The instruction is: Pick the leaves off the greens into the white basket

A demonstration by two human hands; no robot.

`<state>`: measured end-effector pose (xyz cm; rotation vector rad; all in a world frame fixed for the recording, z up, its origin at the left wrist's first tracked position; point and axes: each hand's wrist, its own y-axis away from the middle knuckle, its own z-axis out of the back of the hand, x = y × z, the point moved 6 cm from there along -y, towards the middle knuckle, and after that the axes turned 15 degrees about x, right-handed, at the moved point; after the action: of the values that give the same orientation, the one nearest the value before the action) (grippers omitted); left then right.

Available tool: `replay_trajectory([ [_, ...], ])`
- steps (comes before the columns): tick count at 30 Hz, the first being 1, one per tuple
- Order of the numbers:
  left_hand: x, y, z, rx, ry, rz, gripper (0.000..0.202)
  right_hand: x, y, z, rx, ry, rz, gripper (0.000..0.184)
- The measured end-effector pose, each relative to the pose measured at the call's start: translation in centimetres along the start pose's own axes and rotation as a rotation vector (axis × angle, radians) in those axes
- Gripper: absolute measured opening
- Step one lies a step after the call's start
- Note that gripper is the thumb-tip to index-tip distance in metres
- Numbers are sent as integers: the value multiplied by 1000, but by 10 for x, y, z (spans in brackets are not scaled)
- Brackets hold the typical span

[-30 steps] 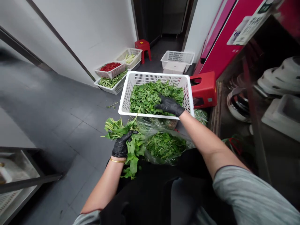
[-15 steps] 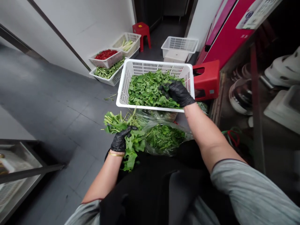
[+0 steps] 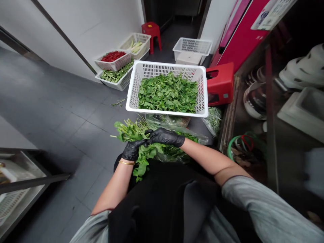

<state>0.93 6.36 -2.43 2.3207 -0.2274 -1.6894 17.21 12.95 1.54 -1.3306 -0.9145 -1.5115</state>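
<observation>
My left hand point(image 3: 131, 151), in a black glove, is closed round a bunch of leafy green stalks point(image 3: 131, 132) held over my lap. My right hand point(image 3: 165, 137), also gloved in black, lies on the same bunch just right of the left hand, its fingers curled onto the leaves. Under both hands sits a clear plastic bag of greens point(image 3: 188, 137). In front of me stands a white slotted basket point(image 3: 135, 89) filled with picked green leaves point(image 3: 168, 92).
Against the left wall stand white baskets of red chillies point(image 3: 113, 56), green beans point(image 3: 115, 77) and pale stalks point(image 3: 136, 45). A red stool point(image 3: 152, 28) and an empty white basket point(image 3: 192, 50) stand farther back. A red stool point(image 3: 221, 82) stands right of the leaf basket, a metal shelf point(image 3: 22, 184) at lower left.
My right hand has left the leaf basket and come back down onto the bunch held by my left hand. The left hand has kept its hold.
</observation>
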Motion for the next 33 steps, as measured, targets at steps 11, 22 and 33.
replay_trajectory([
  [11, -7, -3, -22, -41, 434, -53, 30, 14, 18, 21, -668, 115, 147, 40],
  [22, -5, 12, -25, 195, 107, 70, 36, 20, -16, 12, -115, 146, -7, 40],
  [33, -76, 5, 58, -133, -53, -66, 46, 15, 52, 229, -807, 804, -522, 47],
])
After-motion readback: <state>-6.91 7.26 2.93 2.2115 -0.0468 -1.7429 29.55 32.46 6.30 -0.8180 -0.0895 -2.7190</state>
